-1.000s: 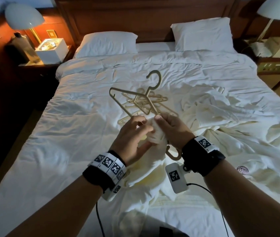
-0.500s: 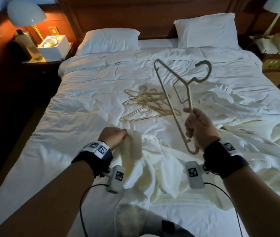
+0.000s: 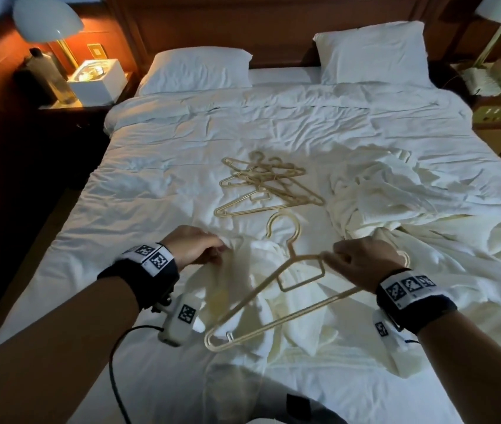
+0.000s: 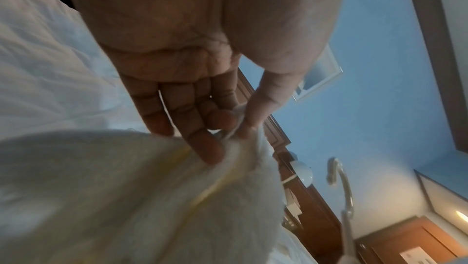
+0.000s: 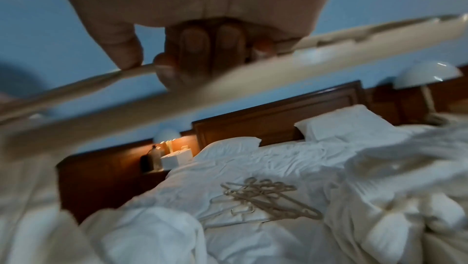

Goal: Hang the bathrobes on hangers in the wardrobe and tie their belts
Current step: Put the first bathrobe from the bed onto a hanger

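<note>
On bed (image 3: 151,185), your left hand (image 3: 192,247) pinches bathrobe (image 3: 261,304) fabric; right hand (image 3: 362,264) grips hanger (image 3: 301,261) arm, held just above robe. Spare hangers (image 3: 264,185) lie beyond.

A wide bed (image 3: 157,166) with a rumpled white duvet fills the room. Two white pillows (image 3: 197,68) lean on a dark wooden headboard (image 3: 273,32). On the left nightstand (image 3: 72,110) stand a domed lamp (image 3: 48,21), a bottle (image 3: 49,78) and a white box (image 3: 99,82).
</note>
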`<state>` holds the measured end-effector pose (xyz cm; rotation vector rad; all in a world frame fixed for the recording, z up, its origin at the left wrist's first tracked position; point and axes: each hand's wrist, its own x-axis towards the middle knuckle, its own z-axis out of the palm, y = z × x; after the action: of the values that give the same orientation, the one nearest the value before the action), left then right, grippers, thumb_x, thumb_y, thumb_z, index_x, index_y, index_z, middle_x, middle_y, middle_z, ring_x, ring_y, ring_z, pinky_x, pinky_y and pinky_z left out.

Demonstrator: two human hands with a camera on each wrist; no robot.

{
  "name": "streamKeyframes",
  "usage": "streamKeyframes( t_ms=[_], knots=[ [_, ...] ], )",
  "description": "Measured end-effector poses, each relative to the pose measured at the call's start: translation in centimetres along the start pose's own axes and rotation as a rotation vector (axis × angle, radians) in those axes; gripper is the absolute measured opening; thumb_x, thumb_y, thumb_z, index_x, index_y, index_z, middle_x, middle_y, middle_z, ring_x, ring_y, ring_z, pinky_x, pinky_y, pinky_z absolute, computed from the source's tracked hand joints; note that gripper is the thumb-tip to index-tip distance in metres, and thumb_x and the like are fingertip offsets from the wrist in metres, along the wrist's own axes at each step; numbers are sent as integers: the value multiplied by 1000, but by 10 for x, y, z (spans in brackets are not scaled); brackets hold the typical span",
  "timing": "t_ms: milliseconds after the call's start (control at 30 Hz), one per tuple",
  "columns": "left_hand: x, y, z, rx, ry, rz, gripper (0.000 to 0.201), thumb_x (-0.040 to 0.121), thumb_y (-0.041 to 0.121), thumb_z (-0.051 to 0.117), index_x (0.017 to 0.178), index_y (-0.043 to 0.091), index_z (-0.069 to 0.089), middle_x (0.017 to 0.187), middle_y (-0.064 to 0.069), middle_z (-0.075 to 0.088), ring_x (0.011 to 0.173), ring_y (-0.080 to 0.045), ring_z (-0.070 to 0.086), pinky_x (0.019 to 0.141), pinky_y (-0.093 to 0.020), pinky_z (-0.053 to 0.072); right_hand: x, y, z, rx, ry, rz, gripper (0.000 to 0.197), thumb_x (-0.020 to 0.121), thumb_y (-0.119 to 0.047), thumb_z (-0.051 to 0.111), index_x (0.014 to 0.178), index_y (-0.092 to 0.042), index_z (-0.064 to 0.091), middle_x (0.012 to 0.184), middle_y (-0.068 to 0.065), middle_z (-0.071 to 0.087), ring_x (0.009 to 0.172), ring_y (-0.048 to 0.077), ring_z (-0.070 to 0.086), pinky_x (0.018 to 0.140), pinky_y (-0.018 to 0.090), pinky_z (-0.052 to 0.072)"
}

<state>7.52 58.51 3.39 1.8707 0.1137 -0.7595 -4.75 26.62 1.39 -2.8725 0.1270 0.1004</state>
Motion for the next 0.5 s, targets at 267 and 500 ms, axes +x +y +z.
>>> streamKeyframes(
  t_ms=[267,500],
  knots=[
    [-1,11,34,41,92,159,22,70,36,81,75,14,77,78,-9,75,87,-31,71,89,-44,55,0,-40,17,-206,-4,-95,61,81,-78,28,60,-23,45,55,-5,52,53,10,48,48,23,29],
    [-5,-2,46,-28,133,224,22,75,41,76,78,19,76,82,-4,75,88,-26,70,93,-46,53,-11,-44,24,-148,-81,93,61,82,-78,29,65,-25,54,59,-8,56,56,7,51,51,24,36]
  ],
)
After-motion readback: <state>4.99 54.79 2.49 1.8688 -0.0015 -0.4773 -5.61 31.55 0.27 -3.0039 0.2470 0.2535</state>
